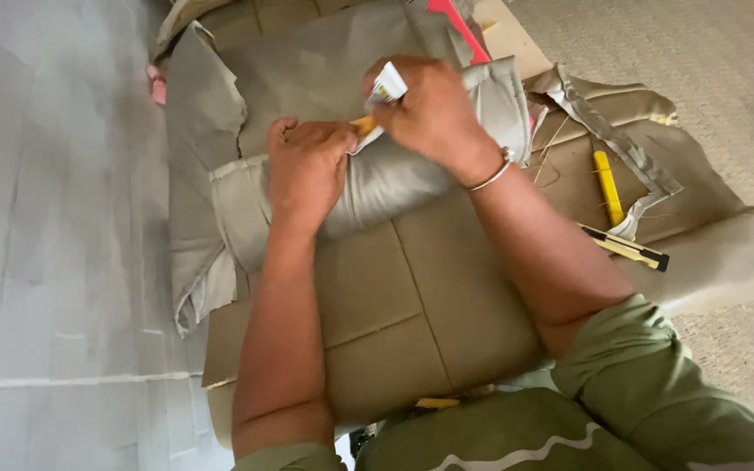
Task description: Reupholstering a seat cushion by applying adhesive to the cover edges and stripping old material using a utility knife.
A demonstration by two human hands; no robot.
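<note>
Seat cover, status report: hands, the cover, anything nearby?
Left hand pressing the grey seat cover. Right hand gripping a small tube. Yellow tool lies apart.

We list: seat cover (412,296), tan leatherette, smooth with a faint sheen, stitched in panels; its rolled edge (394,174), grey-green, softly glossy. Small tube (386,87), white, shiny, in the right hand (434,113). At 3 o'clock, a yellow plastic stick (607,187), glossy. At 9 o'clock, floor tiles (54,262), pale grey, matt. Bangle (495,172), bright metal. Sleeve (656,384), olive cloth, matt.
</note>
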